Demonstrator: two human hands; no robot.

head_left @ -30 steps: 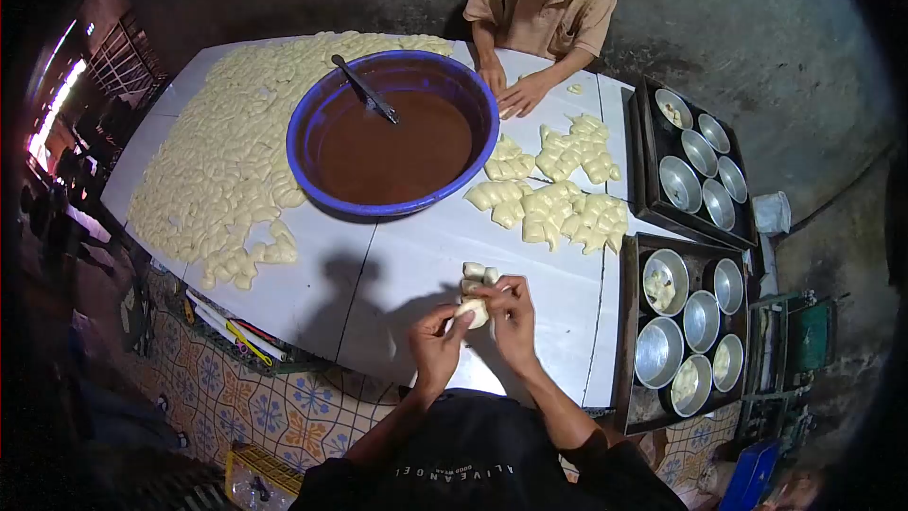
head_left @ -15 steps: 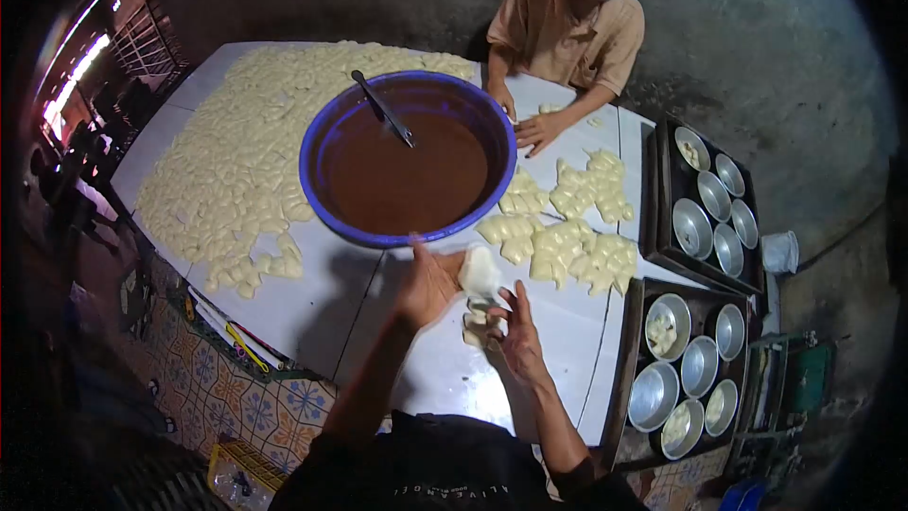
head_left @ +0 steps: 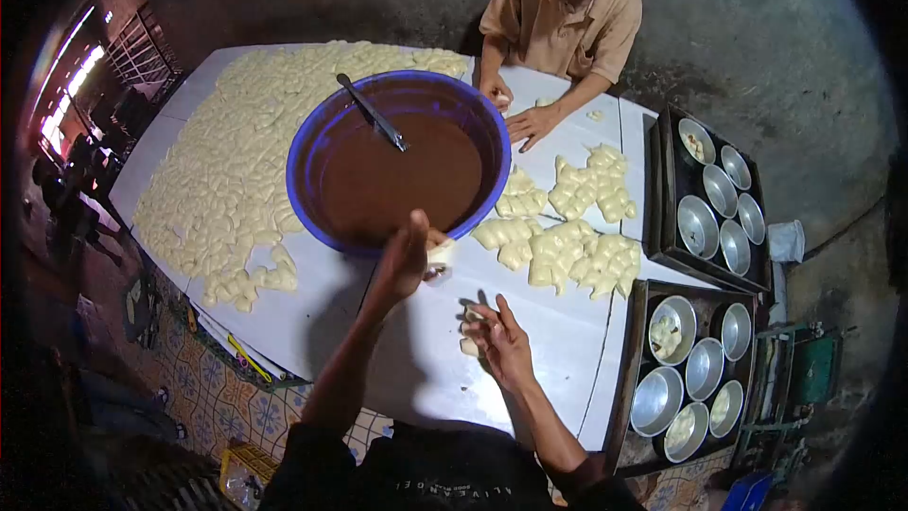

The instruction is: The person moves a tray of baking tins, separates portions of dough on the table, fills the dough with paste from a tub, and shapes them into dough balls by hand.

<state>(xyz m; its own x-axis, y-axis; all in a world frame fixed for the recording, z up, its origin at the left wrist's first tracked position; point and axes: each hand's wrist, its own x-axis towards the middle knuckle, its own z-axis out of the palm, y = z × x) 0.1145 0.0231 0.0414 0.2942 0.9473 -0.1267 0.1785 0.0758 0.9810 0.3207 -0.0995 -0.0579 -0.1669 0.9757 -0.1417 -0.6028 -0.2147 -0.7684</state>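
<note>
My left hand is raised at the near rim of the blue bowl of brown filling. It holds a pale piece of dough, partly hidden and blurred, with a brownish patch below it. Lower right, my right hand has its fingers apart and slightly bent, holding nothing visible. Small pale dough rolls lie on the white table beside its fingertips, partly covered by them. A dark-handled utensil leans inside the bowl.
Many dough pieces cover the table's left side; more dough clumps lie right of the bowl. Two dark trays hold round metal tins at the right. Across the table, another person has both hands on the tabletop.
My left hand has moved up and left toward the bowl with the dough, away from my right hand. My right hand has let go of the dough and opened beside the rolls.
</note>
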